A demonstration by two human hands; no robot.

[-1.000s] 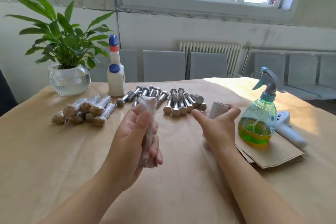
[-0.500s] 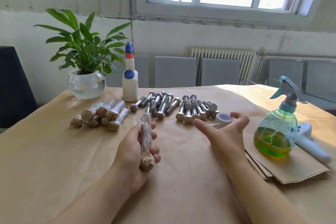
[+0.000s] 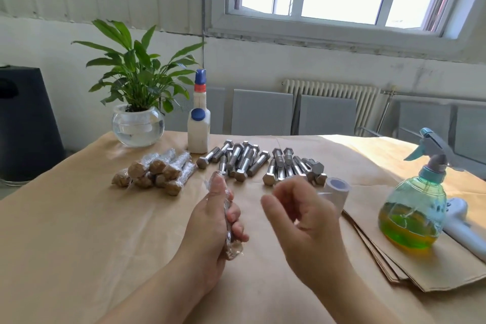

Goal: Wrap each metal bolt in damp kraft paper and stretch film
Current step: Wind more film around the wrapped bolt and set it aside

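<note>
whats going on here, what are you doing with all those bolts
A person is wrapping bolts one at a time. The left hand grips a bolt already wrapped in film, while the right hand hovers beside it, fingers loosely curled, holding nothing clearly visible. A pile of finished wrapped bolts lies to the left, bare bolts wait behind, with a film roll and spray bottle on the right.

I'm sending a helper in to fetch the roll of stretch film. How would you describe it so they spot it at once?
Start at the green spray bottle on the table's right side and look just left of it, toward the bare metal bolts. There the roll of stretch film lies at the corner of the stack of kraft paper sheets. It is the only short white cylinder with a hollow core.
</note>
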